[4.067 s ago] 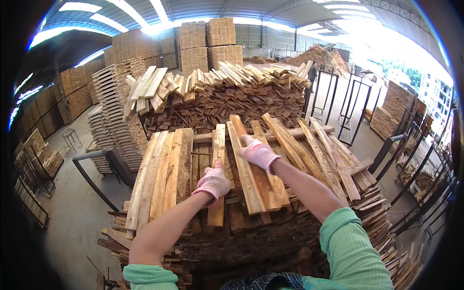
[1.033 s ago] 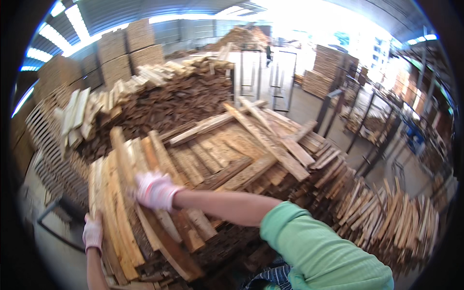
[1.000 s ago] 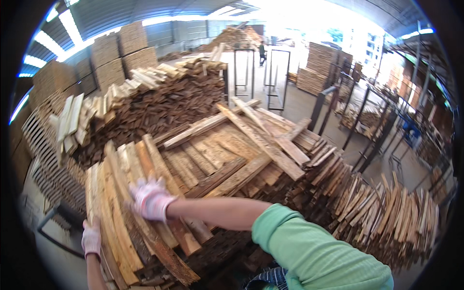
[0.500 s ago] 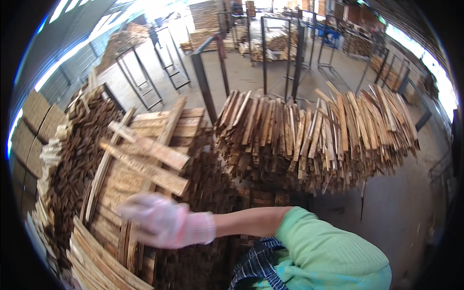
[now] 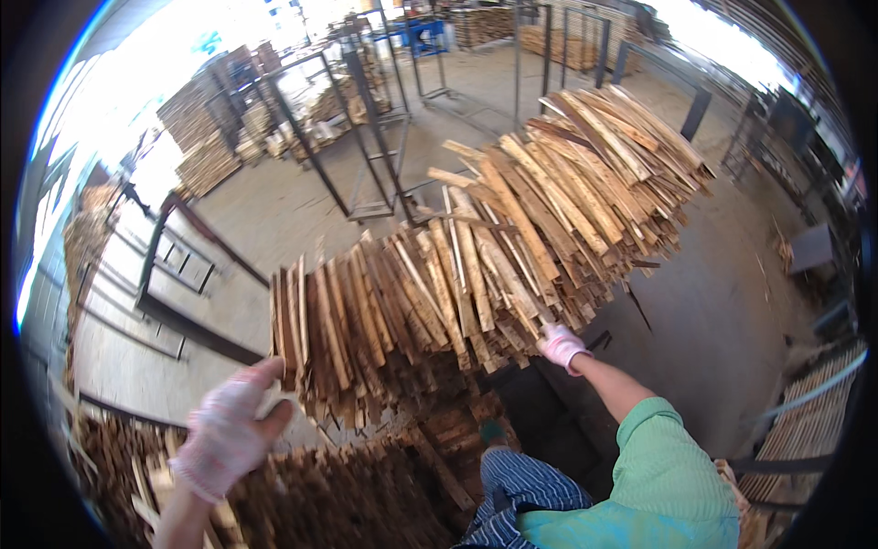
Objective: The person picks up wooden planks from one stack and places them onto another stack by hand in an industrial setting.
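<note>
Right grip [image 5: 562, 349] newly at pile [image 5: 448, 293], around near end of slat [image 5: 525, 298]; left grip [image 5: 227, 430] unclenched

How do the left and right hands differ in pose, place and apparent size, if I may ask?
The left hand is open, its thumb spread from its fingers; the right hand looks more closed, though whether it grips is unclear.
The left hand is near the left end of the piled wooden strips; the right hand meets their near edge, farther right.
The left hand appears larger in the picture than the right hand.
Both wear pale pink-and-white gloves.
</note>
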`<state>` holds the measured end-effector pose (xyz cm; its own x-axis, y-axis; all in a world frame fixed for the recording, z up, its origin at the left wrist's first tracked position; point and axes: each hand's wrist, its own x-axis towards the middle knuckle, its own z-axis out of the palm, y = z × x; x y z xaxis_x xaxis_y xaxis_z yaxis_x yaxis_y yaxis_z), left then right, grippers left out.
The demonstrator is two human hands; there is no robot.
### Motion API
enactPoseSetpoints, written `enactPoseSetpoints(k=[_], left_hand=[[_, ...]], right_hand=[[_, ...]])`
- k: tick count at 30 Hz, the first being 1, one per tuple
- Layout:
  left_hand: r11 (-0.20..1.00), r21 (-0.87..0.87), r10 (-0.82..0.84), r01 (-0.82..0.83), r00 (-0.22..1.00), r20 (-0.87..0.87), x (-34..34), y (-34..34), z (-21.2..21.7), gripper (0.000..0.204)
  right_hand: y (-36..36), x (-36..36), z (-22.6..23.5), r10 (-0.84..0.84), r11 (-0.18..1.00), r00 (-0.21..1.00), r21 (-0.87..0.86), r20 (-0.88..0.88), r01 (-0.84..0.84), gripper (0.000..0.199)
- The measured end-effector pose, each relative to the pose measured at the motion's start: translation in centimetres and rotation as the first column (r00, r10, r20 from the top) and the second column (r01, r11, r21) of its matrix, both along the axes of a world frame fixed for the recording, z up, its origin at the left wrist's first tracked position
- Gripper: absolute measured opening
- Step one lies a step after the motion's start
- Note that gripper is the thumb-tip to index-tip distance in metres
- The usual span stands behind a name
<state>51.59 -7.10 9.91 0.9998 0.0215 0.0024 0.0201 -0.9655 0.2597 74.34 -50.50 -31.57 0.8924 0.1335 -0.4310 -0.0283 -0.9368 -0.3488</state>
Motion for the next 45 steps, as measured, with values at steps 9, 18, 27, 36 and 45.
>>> enactPoseSetpoints(k=[9,18,27,36,45], left_hand=[[0.913,-0.406,-0.348,0.035,0.585,-0.732,26.7,-11.1,-23.4,0.060],[0.539,-0.696,-0.198,-0.474,0.732,-0.652,47.4,-26.8,-44.2,0.070],[0.530,-0.553,0.192,-0.643,0.726,-0.660,53.3,-37.9,-49.5,0.107],[-0.247,-0.618,0.162,-0.747,0.597,-0.786,54.1,-42.1,-53.5,0.098],[-0.311,-0.469,-0.046,-0.827,0.506,-0.861,54.7,-42.2,-52.0,0.103]], right_hand=[[-11.9,20.5,2.4,-0.283,0.933,0.860,-0.084,0.425,0.349,0.064],[-11.0,35.3,-1.0,-0.250,0.775,0.846,-0.426,0.471,0.466,0.099],[-11.8,35.1,-5.7,-0.051,0.798,0.662,-0.368,0.748,0.478,0.096],[-10.9,36.2,-2.3,-0.131,0.734,0.698,-0.404,0.704,0.546,0.094],[-11.6,36.7,-3.7,-0.034,0.717,0.664,-0.445,0.747,0.537,0.092]])
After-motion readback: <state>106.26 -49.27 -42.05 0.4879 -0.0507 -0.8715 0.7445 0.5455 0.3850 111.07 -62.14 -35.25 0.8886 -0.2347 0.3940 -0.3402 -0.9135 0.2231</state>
